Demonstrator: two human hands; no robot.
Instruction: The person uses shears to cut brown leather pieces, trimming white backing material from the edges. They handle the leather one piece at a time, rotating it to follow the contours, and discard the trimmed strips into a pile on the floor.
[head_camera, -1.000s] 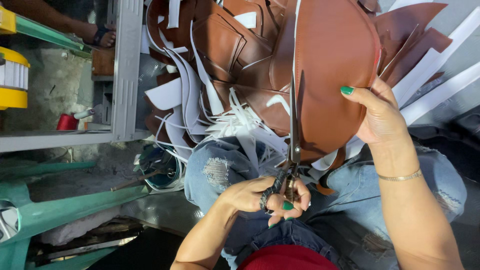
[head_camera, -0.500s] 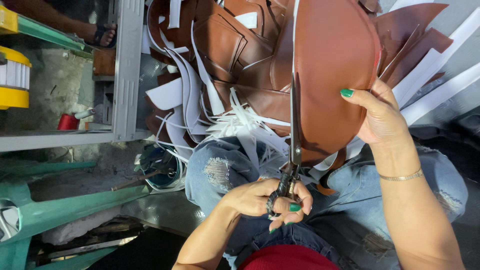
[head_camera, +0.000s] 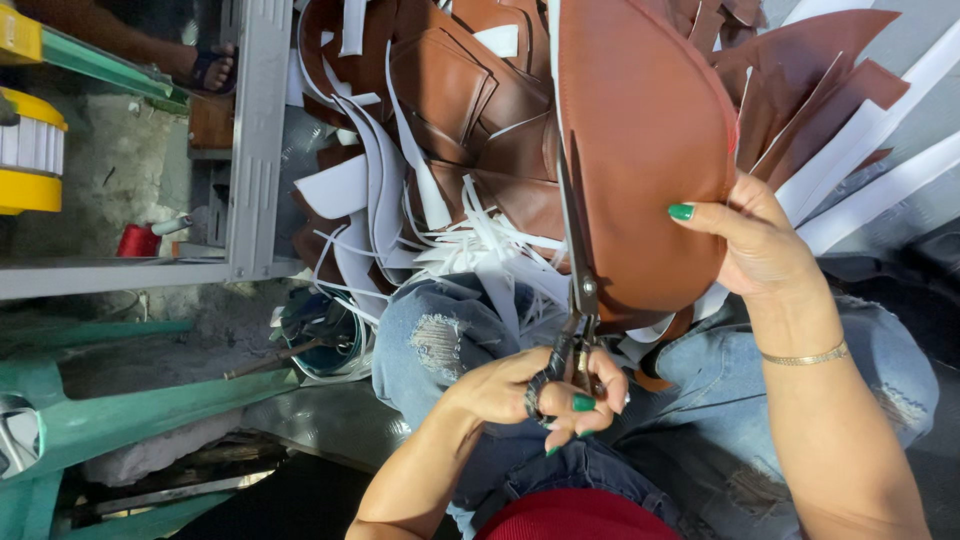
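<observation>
The rounded brown leather piece (head_camera: 650, 150) is held up over the lap, its curved edge to the right and its straight edge to the left. Beyond that straight edge lies a heap of cut brown pieces (head_camera: 450, 90), and just below the heap, still left of the leather piece, a tangle of thin white trimmings (head_camera: 480, 250) spills over the knee.

The right hand (head_camera: 760, 245) grips the leather piece at its lower right, thumb on the face and fingers hidden behind it. The left hand (head_camera: 530, 390) is below the piece's lower left corner, closed around the handles of the scissors (head_camera: 580, 290). Their blades run up along the straight edge and look nearly shut; the tips lie about halfway up that side.

Judging by the heap and the trimmings, much of the work looks done. On this piece the cut seems to be partway along the straight edge, with the upper stretch still to go. I cannot tell whether the curved edge is trimmed.

Since half a second ago little differs: the blades lie on the same edge at about the same height, the left hand has shifted only slightly, and the right hand's grip is unchanged.
</observation>
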